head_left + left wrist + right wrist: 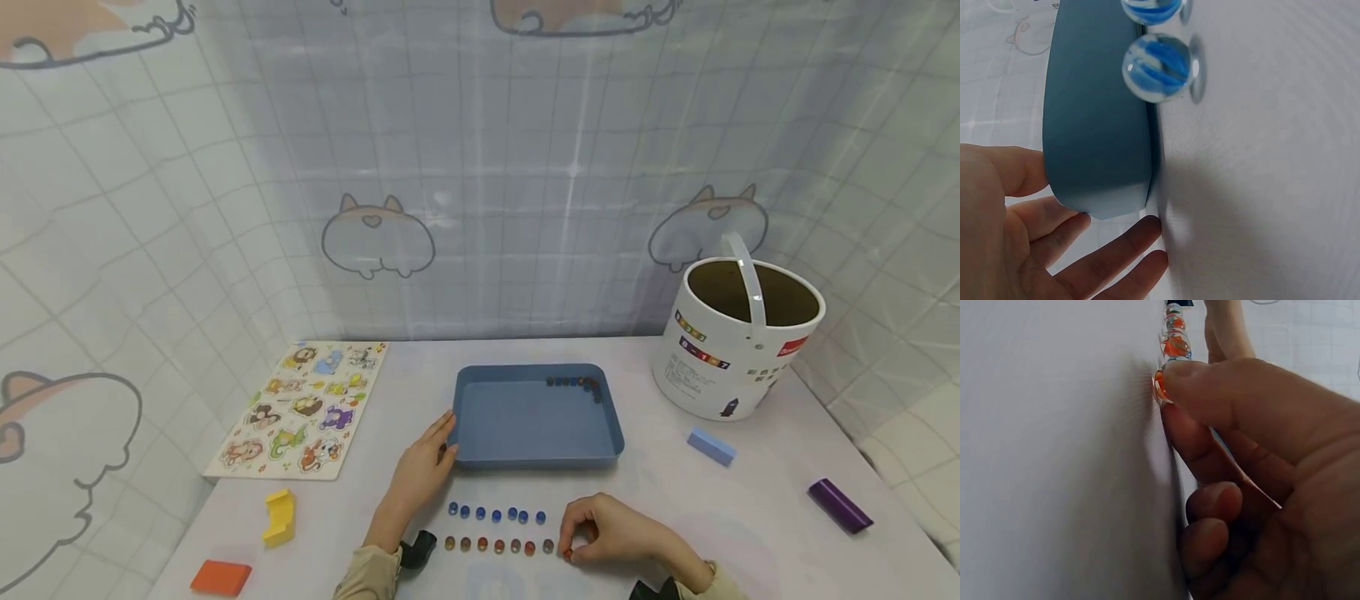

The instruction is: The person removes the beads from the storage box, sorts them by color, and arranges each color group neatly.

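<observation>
Pinching an orange-streaked marble (pixel 567 556) between thumb and forefinger, the person's right hand (pixel 618 532) sits, from where I stand, at the right end of the nearer row of marbles (pixel 498 547), mostly orange and brownish. Just beyond runs a row of blue marbles (pixel 497 516), between that nearer line and the shallow blue tray (pixel 525 417). Well apart from its partner, the left hand (pixel 420 471) has its fingers loosely extended, touching the tray around its near left corner. Inside the tray, more marbles (pixel 577 381) line the far right corner. I see a white bucket (pixel 720 375) behind to the right, a light blue block (pixel 711 447) near it.
</observation>
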Motion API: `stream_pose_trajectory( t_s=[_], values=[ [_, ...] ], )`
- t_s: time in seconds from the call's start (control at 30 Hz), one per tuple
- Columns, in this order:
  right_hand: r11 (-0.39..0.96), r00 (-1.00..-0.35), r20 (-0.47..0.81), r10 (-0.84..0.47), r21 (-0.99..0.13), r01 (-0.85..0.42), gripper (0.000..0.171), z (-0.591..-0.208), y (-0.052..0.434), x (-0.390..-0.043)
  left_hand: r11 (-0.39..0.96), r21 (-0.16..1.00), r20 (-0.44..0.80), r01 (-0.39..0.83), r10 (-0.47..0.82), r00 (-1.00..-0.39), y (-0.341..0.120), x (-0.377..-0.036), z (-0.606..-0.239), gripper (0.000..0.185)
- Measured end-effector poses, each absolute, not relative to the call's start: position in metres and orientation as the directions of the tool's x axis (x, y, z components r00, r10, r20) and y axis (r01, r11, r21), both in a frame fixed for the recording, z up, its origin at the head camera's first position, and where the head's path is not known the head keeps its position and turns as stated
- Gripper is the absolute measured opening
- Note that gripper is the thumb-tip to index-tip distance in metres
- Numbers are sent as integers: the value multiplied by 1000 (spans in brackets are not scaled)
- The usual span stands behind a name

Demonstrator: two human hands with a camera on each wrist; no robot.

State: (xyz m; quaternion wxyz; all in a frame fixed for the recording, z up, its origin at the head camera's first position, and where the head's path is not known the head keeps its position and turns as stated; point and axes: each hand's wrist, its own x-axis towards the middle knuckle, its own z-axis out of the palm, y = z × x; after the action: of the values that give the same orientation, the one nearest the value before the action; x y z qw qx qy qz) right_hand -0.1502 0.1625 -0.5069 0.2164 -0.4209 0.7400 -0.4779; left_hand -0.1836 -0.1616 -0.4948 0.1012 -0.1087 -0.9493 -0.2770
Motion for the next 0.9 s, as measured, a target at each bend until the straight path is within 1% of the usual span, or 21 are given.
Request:
stream_pose_trajectory(
  t_s=[0.13, 0.23, 0.37, 0.5, 0.67, 0.73, 0.8, 0.9],
  values=[
    [138, -548, 47, -835, -946, -292, 13, -497, 168, -154, 822, 502, 255, 270, 158, -954, -162, -183, -496, 50],
    [61, -552, 75, -831, -973, -224, 19, -481, 173, -162, 822, 501, 261, 272, 157, -953, -162, -181, -497, 50],
    [29, -588, 125, -799, -969, -247, 24, -452, 179, -182, 821, 509, 252, 258, 144, -957, -162, -181, -496, 50],
    [86, -654, 147, -742, -947, -310, 25, -427, 184, -217, 823, 509, 247, 253, 142, -958, -162, -181, -496, 50],
    [168, -778, 144, -611, -937, -306, 23, -408, 185, -265, 825, 500, 261, 262, 145, -954, -162, -182, -495, 50],
    [210, -819, 127, -559, -934, -288, 25, -404, 183, -282, 824, 500, 267, 267, 147, -953, -162, -182, -495, 50],
    [247, -843, 107, -527, -930, -272, 29, -403, 181, -297, 821, 504, 266, 266, 146, -953, -162, -182, -494, 50],
    [272, -857, 58, -513, -935, -226, 36, -405, 176, -314, 821, 505, 266, 267, 146, -953, -162, -182, -495, 50]
  ],
)
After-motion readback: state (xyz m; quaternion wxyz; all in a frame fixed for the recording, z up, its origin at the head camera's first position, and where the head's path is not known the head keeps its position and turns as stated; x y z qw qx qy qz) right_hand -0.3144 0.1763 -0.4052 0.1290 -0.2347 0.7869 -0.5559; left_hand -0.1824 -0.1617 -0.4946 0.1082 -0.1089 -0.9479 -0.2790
